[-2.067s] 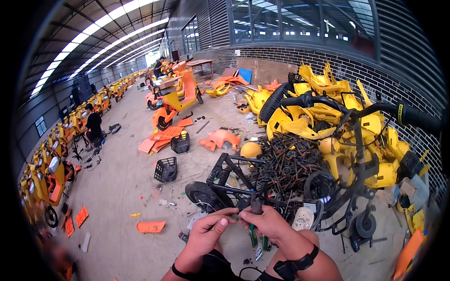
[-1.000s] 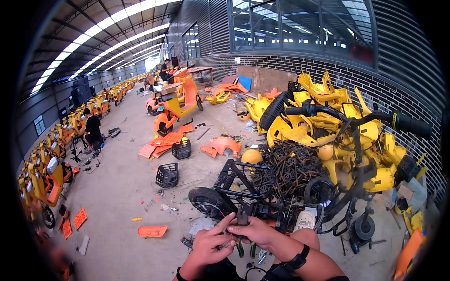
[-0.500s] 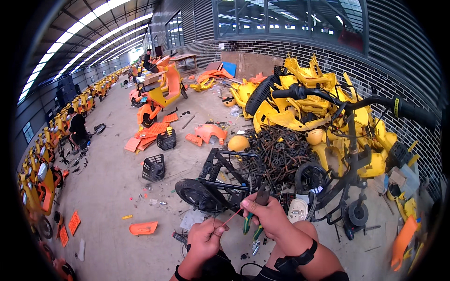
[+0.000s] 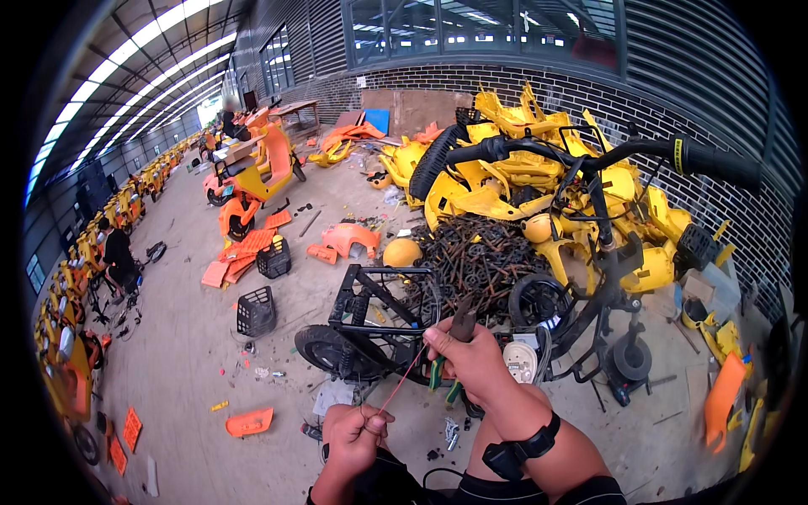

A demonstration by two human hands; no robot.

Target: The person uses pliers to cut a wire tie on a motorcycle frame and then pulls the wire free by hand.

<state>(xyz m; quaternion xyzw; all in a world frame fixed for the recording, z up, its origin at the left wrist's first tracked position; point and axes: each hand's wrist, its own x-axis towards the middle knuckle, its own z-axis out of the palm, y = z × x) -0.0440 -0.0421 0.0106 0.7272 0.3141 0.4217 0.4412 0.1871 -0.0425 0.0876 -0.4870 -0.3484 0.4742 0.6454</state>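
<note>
A thin red wire (image 4: 402,382) runs taut and slanting between my two hands. Its lower end is pinched in my closed left hand (image 4: 352,434), low in front of me. Higher and to the right, my right hand (image 4: 473,360) grips a pair of pliers (image 4: 463,321). Their dark jaws point up past the fingers, and the green handles come out below the palm. The right thumb and forefinger also pinch the wire's upper end. Just beyond my hands stands a black scooter frame (image 4: 343,326) with a rear wheel (image 4: 320,350) attached.
Rusty metal parts (image 4: 471,265) are heaped ahead, with yellow body panels (image 4: 497,189) piled behind. A black handlebar (image 4: 623,160) rises at the right. Left lie black baskets (image 4: 257,312) and an orange panel (image 4: 250,422). A co-worker (image 4: 119,257) crouches by the scooter row.
My hands have moved farther apart, so a longer stretch of red wire shows between them. The right hand with the pliers is higher. The whole view has shifted slightly.
</note>
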